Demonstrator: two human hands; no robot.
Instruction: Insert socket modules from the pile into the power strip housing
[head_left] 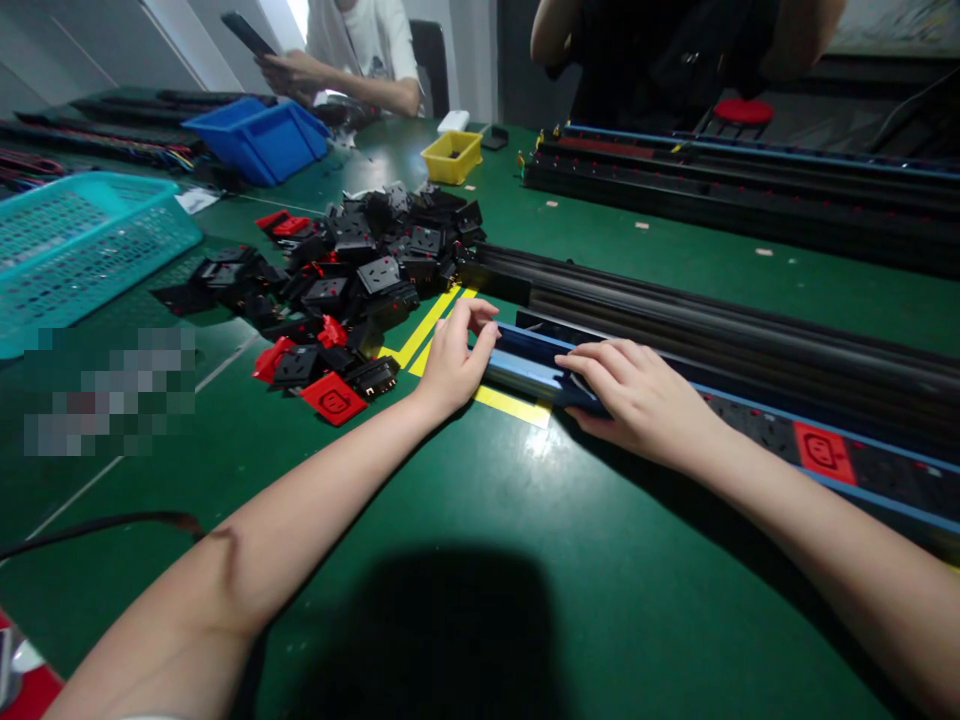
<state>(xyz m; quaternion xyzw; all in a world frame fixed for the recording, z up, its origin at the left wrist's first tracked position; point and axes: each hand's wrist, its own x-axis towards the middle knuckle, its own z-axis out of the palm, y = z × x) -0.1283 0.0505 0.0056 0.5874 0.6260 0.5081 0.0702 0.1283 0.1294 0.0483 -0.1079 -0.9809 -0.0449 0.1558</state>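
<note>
A long black rail with blue edges (525,372) lies on the green table, running off to the right. My left hand (457,355) is closed around its left end, thumb and fingers curled over the edges. Farther right along the same rail, my right hand (634,395) grips it across its width, fingers on the far side and thumb on the near side. Black socket modules and a red socket module (823,453) sit in the rail to the right of my right hand. The channel between my hands shows no modules.
Loose black and red modules (379,275) are piled left of the rail. More black rails (637,300) lie behind it. A teal basket (97,240), a blue bin (259,140) and a yellow tray (452,158) stand farther back. Two people are across the table.
</note>
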